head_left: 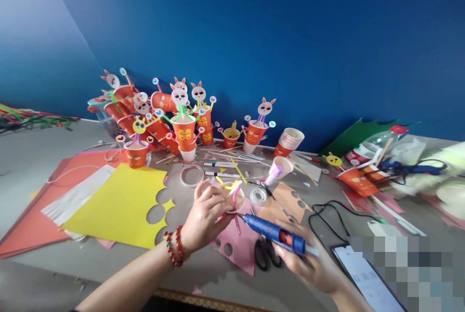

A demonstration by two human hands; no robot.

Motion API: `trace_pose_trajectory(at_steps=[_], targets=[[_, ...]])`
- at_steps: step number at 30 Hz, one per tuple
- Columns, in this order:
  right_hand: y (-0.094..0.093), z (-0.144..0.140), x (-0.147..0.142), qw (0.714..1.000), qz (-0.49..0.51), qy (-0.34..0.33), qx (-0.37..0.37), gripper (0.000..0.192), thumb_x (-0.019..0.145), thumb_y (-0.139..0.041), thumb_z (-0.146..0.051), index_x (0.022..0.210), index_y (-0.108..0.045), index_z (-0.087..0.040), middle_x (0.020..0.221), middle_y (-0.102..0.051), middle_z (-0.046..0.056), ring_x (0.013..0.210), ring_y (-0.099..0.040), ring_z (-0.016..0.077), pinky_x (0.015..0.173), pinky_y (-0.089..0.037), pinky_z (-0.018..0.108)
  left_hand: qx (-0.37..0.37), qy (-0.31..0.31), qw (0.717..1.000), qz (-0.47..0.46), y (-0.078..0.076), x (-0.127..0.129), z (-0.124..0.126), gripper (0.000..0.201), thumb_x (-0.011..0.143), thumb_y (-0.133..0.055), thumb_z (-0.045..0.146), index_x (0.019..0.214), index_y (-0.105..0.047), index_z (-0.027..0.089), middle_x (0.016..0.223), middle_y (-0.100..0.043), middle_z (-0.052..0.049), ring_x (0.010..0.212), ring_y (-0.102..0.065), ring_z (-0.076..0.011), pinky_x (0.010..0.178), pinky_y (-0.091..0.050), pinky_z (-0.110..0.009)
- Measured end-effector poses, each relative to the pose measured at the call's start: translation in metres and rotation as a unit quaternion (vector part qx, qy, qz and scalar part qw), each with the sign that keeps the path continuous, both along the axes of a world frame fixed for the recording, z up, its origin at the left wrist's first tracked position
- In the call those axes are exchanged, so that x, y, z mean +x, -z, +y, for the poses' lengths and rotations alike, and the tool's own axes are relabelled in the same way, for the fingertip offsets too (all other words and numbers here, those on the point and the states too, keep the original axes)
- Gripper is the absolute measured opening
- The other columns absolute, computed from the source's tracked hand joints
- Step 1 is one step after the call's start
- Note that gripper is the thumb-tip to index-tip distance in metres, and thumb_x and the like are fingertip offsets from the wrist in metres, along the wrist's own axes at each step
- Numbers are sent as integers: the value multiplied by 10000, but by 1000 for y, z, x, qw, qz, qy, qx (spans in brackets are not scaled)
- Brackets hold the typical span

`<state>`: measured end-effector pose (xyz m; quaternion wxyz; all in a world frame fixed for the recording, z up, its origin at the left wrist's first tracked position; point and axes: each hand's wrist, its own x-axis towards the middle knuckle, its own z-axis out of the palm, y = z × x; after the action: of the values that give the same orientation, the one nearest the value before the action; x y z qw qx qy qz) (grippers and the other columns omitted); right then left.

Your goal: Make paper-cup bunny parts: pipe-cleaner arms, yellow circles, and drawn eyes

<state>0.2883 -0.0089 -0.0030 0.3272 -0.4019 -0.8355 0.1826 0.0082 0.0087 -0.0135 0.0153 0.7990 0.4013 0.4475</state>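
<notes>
My left hand (209,209), with a red bead bracelet at the wrist, grips a paper cup (232,196) from its left side. Yellow and pink strips, perhaps pipe cleaners (237,198), stand up inside the cup and one pink piece hangs below it. In my right hand (308,256) is a blue hot glue gun (274,234), its nozzle touching or very close to the cup's lower side. A pink sheet with round holes (238,249) lies beneath, and black-handled scissors (267,254) rest partly behind the right hand.
Red cups with rabbit faces (183,130) stand along the blue wall. A yellow sheet (119,205) with cut-out circles lies at left. Tape (258,196), a cup stack (288,142), a bottle (378,145), a cable (319,220) and a phone (365,273) are at centre and right.
</notes>
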Motion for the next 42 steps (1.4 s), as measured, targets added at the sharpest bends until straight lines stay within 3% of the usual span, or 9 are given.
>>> trace_pose_trajectory(at_steps=[5, 13, 18, 22, 28, 32, 35, 39, 42], targets=[[2, 0, -1, 999, 31, -15, 18, 320, 879, -532, -359, 1098, -683, -182, 815, -736, 101, 648, -704, 234, 602, -591, 315, 3, 3, 1000, -2, 2, 0, -1, 49, 874, -669, 197, 872, -638, 235, 787, -712, 22, 853, -608, -175, 1108, -276, -512], [-6, -2, 2, 1000, 8, -14, 10, 307, 858, -589, -323, 1117, -688, -190, 904, -747, 104, 750, -720, 252, 669, -597, 318, 5, 7, 1000, -5, 0, 0, -1, 57, 876, -668, 192, 888, -632, 234, 795, -714, 25, 853, -603, -175, 1103, -274, -516], [-20, 0, -10, 999, -5, -24, 38, 217, 861, -540, -287, 987, -694, -199, 786, -733, 77, 680, -703, 233, 605, -567, 293, 10, 7, 1000, -6, -1, 0, -2, 75, 867, -675, 177, 885, -629, 234, 789, -712, 28, 844, -606, -173, 1103, -276, -519], [-29, 0, -17, 999, -13, -40, 4, 170, 853, -494, -231, 818, -660, -224, 599, -644, 28, 565, -649, 206, 526, -517, 275, 12, 3, 1000, -5, -1, 0, -2, 63, 871, -672, 188, 885, -633, 236, 779, -706, 25, 839, -606, -174, 1101, -286, -517], [-31, -2, -19, 999, 6, -30, 8, 128, 826, -514, -201, 821, -639, -223, 640, -654, 40, 610, -660, 217, 550, -514, 283, 14, 1, 1000, -3, -1, 0, -1, 56, 877, -657, 187, 870, -635, 239, 781, -716, 25, 839, -614, -175, 1105, -285, -512], [-29, -3, -16, 998, 23, -33, -38, 118, 829, -548, -236, 760, -644, -231, 599, -622, 34, 564, -624, 207, 557, -515, 291, 14, -2, 1000, -1, -3, 0, -3, 58, 881, -647, 187, 864, -639, 242, 775, -719, 24, 835, -618, -176, 1106, -287, -510], [-15, -8, -8, 989, 82, -34, -120, 132, 803, -631, -298, 892, -685, -215, 665, -658, 47, 591, -637, 214, 583, -539, 309, 7, -2, 1000, 3, -3, 0, -3, 59, 882, -651, 186, 865, -640, 242, 776, -721, 29, 831, -614, -173, 1107, -280, -512], [3, -14, 5, 932, 205, -51, -295, 256, 903, -556, -414, 981, -649, -188, 724, -675, 52, 467, -558, 146, 481, -493, 286, -1, -5, 1000, 5, -2, 1, -2, 62, 883, -652, 188, 850, -639, 238, 773, -716, 33, 834, -606, -171, 1109, -273, -511], [2, -9, 14, 915, 287, -54, -277, 330, 943, -482, -474, 915, -621, -176, 765, -671, 60, 437, -506, 120, 499, -480, 301, -5, -2, 1000, 2, -2, 1, -2, 64, 887, -646, 183, 855, -642, 238, 766, -706, 31, 843, -601, -171, 1112, -273, -510]])
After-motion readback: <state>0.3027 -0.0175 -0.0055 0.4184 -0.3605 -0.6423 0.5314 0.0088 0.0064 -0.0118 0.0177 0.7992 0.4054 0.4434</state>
